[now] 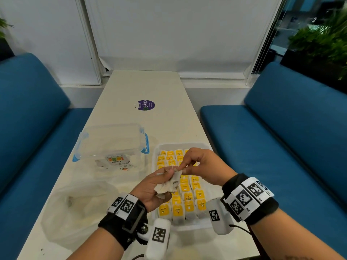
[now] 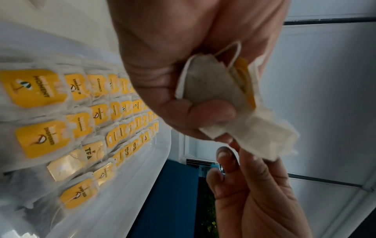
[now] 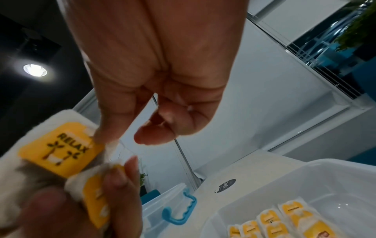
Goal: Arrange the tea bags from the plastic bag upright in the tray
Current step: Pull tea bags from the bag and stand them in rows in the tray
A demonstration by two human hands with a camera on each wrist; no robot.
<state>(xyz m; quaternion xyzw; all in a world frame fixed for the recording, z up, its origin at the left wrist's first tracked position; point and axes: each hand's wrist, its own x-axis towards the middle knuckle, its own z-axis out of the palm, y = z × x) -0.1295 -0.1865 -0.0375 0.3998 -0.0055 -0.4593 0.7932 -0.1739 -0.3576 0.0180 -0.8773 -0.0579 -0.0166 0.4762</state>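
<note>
Fingers [image 1: 170, 170] of the left hand [image 1: 153, 188] curl round a small bunch of soft white paper tea bags with yellow tags [image 1: 170, 183], held above the middle of the tray; the right hand [image 1: 201, 166] pinches the top edge of one bag with thumb and forefinger, seemingly peeling it off the bunch.

Largest to smallest: the long pale counter [image 1: 148, 87] runs away between blue benches [image 1: 293, 128]. Near left on it lies the crumpled clear plastic bag [image 1: 75, 209], apparently nearly empty. Beyond that sits a clear plastic box with blue clips [image 1: 110, 141]. To its right is the shallow white plastic tray [image 1: 156, 147], mostly filled with rows of upright tea bags [image 1: 187, 203].

The step in hand looks like separating one bag for placing. Next it likely needs lowering, tag up, into a remaining gap. Open room shows at the tray's far right corner in the right wrist view; the tray's raised wall and neighbouring bags leave little slack.
</note>
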